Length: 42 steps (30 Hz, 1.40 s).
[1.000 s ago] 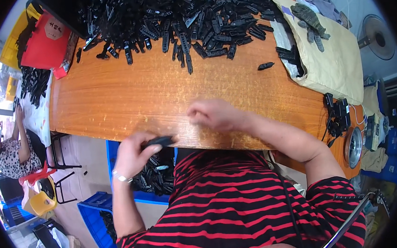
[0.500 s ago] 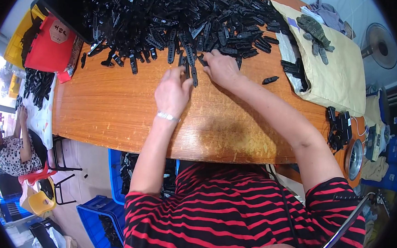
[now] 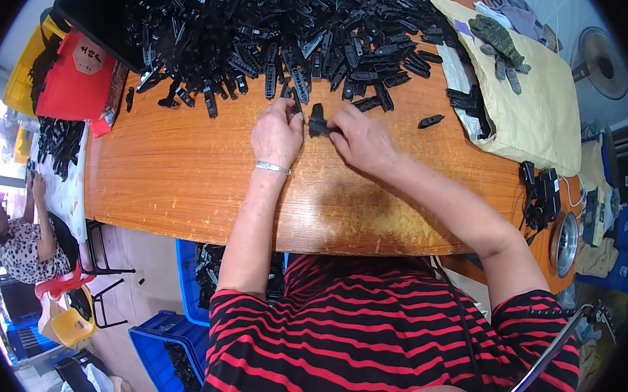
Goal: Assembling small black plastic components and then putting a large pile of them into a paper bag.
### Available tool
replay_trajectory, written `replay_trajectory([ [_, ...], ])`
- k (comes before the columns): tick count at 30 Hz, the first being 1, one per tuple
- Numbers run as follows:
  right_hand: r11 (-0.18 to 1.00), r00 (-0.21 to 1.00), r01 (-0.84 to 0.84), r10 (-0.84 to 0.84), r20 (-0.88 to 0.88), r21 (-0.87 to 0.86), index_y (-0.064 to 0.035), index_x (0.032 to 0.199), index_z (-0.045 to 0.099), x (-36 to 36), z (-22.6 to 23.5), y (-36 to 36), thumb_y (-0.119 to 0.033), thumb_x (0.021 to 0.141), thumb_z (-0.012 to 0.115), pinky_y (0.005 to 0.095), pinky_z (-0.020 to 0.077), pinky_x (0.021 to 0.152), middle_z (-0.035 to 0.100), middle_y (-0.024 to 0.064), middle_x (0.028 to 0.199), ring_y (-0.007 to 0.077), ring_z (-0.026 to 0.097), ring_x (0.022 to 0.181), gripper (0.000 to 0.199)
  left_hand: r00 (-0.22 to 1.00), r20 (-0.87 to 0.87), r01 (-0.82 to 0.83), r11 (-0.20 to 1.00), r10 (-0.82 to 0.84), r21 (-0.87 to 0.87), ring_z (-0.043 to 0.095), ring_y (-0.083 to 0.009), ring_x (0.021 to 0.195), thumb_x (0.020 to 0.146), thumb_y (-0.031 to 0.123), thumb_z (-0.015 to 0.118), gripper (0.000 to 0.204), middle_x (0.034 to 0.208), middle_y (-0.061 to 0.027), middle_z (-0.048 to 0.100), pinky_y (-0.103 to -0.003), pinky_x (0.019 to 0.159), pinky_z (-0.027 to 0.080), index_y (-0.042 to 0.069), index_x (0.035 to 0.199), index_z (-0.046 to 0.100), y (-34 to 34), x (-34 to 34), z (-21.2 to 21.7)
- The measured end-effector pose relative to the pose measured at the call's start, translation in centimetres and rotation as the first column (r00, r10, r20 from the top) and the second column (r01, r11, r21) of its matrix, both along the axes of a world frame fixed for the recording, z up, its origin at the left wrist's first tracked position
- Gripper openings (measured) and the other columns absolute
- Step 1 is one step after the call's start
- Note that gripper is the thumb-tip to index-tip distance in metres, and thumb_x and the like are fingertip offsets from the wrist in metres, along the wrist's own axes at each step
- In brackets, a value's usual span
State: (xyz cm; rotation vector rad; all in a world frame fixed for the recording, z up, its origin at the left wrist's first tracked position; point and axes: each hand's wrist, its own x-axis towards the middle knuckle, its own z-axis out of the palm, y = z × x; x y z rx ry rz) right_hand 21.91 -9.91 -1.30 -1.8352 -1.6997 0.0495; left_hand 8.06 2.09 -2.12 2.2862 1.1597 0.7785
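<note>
Over the tabletop, just in front of a large heap of small black plastic parts point(image 3: 244, 33), both my hands work close together. My left hand point(image 3: 277, 134) is closed at the heap's near edge, its fingertips on a slim black part point(image 3: 295, 105). A short gap to the right, my right hand point(image 3: 365, 140) pinches a black plastic part point(image 3: 317, 121) between thumb and fingers. That part is slightly blurred, and its far end points up toward the heap. Two loose black parts point(image 3: 384, 96) lie beyond the right hand.
On the right of the wooden table point(image 3: 173, 162) lies a beige sack point(image 3: 533, 100) with a camouflage glove point(image 3: 498, 45) on it. A red bag point(image 3: 76, 74) stands at the left. Blue crates point(image 3: 168, 352) holding black parts sit below. Another person point(image 3: 25, 231) works at a table far left.
My right hand has drawn back from the heap's edge toward me, now with a black part in its fingers. My left hand has shifted slightly right, its fingers closing on a slim part.
</note>
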Motion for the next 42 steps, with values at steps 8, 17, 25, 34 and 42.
replay_trajectory([
  [8,0.989,0.991,-0.104,0.112,0.078,-0.102,-0.0083,0.092,0.058,-2.3,-1.0,-0.7,-0.014,0.083,0.062,0.0398,0.0512,0.06,0.058,0.0088,0.091,0.0305,0.062,0.071,0.011,0.997,-0.06,-0.049,0.999,0.048,-0.021,0.065,-0.0318,0.077,0.077,0.015,0.067,0.024,0.08,-0.0119,0.067,-0.041,0.071,0.052,0.007,0.1,0.064,0.5,0.0,-0.1],
  [17,0.987,0.967,-0.053,0.089,-0.237,0.151,-0.0057,0.105,0.061,-2.7,-0.2,0.4,-0.015,0.088,0.06,0.0358,0.0505,0.059,0.063,0.0095,0.089,0.0242,0.063,0.069,0.019,0.784,0.585,0.24,0.771,0.205,-0.59,0.059,-0.0082,0.066,0.082,-0.003,0.065,0.033,0.078,-0.0056,0.063,-0.019,0.058,0.047,-0.005,0.111,0.052,-1.3,-3.8,-0.8],
  [25,0.98,0.378,-0.095,-0.127,-0.917,-0.175,-0.0008,0.111,0.058,-3.0,1.0,0.1,-0.008,0.095,0.054,0.0186,0.0386,0.04,0.058,0.0017,0.07,0.0055,0.049,0.045,0.018,0.738,0.661,0.449,0.634,0.134,-0.63,0.063,-0.0121,0.073,0.084,-0.003,0.065,0.049,0.089,-0.0086,0.065,-0.02,0.06,0.051,-0.005,0.125,0.037,-5.0,-2.7,1.2],
  [34,0.899,0.418,-0.157,-0.314,-0.852,-0.408,0.0025,0.092,0.062,0.0,1.7,0.8,-0.012,0.091,0.061,0.0247,0.0429,0.041,0.056,0.0036,0.063,0.0098,0.052,0.047,0.015,0.876,0.48,0.328,0.677,0.042,-0.659,0.058,-0.0084,0.063,0.086,0.007,0.068,0.023,0.077,-0.0023,0.06,-0.019,0.054,0.046,-0.001,0.105,0.057,-1.0,-3.4,1.4],
  [42,0.884,0.479,-0.135,-0.337,-0.811,-0.447,0.0027,0.086,0.058,-0.7,1.0,1.3,-0.013,0.09,0.064,0.0247,0.044,0.041,0.058,0.0041,0.065,0.009,0.052,0.046,0.018,0.934,0.358,0.237,0.752,-0.002,-0.615,0.052,-0.0057,0.061,0.084,0.006,0.069,0.012,0.071,0.0001,0.059,-0.02,0.054,0.043,0.001,0.086,0.06,-0.3,-3.4,0.1],
])
